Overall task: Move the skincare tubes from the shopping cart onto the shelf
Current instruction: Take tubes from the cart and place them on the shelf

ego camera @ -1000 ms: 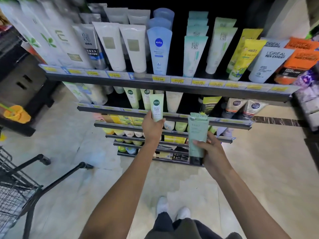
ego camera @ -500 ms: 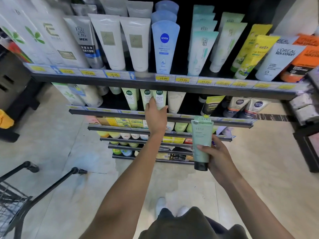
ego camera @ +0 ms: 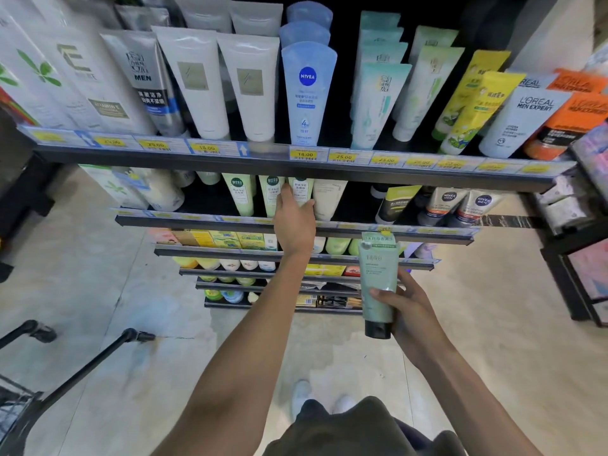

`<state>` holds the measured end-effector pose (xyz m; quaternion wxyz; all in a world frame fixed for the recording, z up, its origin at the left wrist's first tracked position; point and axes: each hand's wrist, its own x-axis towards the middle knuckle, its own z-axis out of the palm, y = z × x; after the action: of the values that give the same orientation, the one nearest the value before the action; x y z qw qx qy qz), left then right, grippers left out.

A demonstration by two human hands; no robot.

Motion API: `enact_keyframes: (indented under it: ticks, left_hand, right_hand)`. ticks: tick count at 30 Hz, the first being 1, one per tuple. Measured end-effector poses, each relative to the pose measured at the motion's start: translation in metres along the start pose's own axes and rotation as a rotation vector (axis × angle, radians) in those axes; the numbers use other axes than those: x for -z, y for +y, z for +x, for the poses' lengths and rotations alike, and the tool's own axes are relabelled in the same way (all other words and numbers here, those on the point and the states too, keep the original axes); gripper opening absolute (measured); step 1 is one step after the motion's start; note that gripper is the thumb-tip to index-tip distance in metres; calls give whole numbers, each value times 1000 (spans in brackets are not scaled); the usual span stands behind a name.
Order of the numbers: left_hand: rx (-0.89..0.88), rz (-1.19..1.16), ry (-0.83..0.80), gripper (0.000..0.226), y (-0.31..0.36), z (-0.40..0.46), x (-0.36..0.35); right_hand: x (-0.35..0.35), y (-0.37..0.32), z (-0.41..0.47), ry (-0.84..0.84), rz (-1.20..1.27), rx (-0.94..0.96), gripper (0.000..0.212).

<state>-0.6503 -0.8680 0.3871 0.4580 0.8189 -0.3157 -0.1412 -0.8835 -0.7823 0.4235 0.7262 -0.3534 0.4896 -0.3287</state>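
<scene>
My left hand (ego camera: 293, 218) reaches into the second shelf (ego camera: 204, 220) and holds a pale green tube (ego camera: 301, 192) standing beside two matching tubes (ego camera: 241, 194). The fingers wrap its lower part, which is hidden behind the hand. My right hand (ego camera: 409, 311) grips a mint green tube with a black cap (ego camera: 378, 281), upright, cap down, in front of the lower shelves and to the right of my left arm. The shopping cart (ego camera: 19, 403) shows only its black handles and a bit of wire basket at the bottom left.
The top shelf (ego camera: 296, 161) carries several upright tubes in white, blue, teal, yellow and orange, behind yellow price tags. A gap lies on the second shelf right of the cream tube (ego camera: 327, 199). Lower shelves hold boxes and jars. A dark rack (ego camera: 575, 258) stands on the right.
My left hand has pushed the pale green tube further in onto the second shelf among the matching tubes. My right hand with the mint tube has stayed roughly level. The view moved closer.
</scene>
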Motion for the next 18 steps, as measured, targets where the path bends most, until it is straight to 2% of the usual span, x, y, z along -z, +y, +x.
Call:
enact_keyframes:
  ticks: [18]
  left_hand:
    - [61, 122, -25, 53, -13, -1, -14]
  right_hand:
    - [8, 2, 0, 30, -14, -29, 57]
